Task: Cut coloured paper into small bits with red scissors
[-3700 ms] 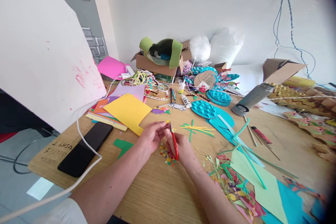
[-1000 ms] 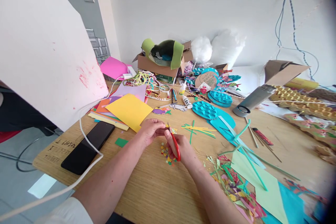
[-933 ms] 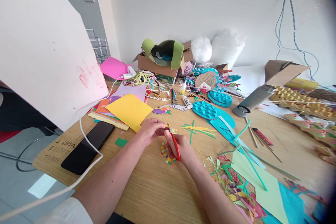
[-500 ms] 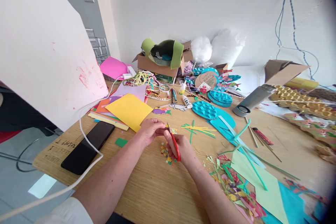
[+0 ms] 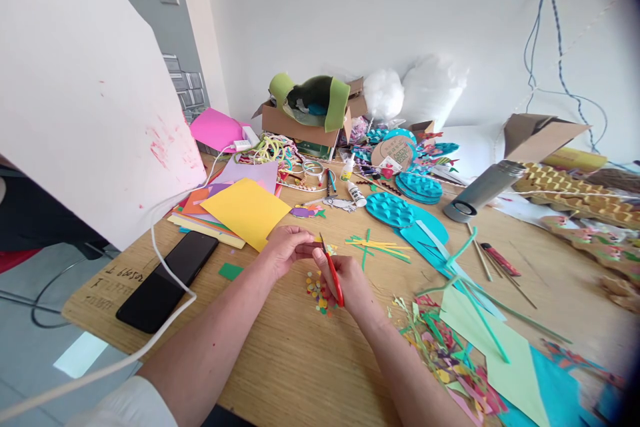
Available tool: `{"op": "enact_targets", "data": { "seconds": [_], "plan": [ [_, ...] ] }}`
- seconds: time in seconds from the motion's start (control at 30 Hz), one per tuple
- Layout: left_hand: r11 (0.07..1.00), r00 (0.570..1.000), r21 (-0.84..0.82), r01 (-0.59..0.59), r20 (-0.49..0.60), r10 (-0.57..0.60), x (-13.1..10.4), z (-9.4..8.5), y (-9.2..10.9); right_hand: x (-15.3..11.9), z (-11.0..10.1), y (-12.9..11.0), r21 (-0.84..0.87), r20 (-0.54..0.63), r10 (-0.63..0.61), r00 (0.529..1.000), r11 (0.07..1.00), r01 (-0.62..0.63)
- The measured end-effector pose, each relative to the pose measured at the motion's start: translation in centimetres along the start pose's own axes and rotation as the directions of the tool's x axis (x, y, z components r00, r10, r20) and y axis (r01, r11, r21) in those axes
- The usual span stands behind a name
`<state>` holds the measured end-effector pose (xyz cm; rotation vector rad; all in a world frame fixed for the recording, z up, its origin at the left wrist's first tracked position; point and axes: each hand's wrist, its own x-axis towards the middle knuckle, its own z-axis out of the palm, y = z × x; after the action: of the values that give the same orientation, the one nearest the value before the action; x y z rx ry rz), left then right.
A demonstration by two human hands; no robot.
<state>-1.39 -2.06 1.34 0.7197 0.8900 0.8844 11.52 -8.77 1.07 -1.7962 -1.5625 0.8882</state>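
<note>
My right hand (image 5: 349,280) is closed round the red-handled scissors (image 5: 334,273), whose blades point up and away from me. My left hand (image 5: 287,247) pinches a small dark red piece of paper (image 5: 309,249), close beside the blades. Whether the blades touch the paper I cannot tell. Below the hands lies a scatter of small colored paper dots (image 5: 316,290), partly hidden by my right hand. Just right of them, thin yellow and green paper strips (image 5: 377,245) lie crossed on the wooden table (image 5: 280,353).
A yellow sheet (image 5: 247,210) tops a paper stack at left, near a black phone (image 5: 167,280) and white cable (image 5: 165,260). Paper scraps (image 5: 450,353) spread at right. Glue bottles (image 5: 357,195), blue egg-carton shapes (image 5: 390,211) and a steel thermos (image 5: 483,190) stand or lie farther back.
The scissor blades have shifted slightly to the right, and more of the dark red paper shows between my hands. The rest looks the same.
</note>
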Motion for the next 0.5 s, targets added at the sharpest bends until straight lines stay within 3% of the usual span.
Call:
{"op": "enact_targets", "data": {
  "seconds": [0.5],
  "plan": [
    [0.999, 0.999, 0.034, 0.012, 0.029, -0.013, -0.05, -0.12, 0.31, 0.36, 0.04, 0.47, 0.016, 0.021, 0.038, 0.999, 0.999, -0.038]
  ]
}}
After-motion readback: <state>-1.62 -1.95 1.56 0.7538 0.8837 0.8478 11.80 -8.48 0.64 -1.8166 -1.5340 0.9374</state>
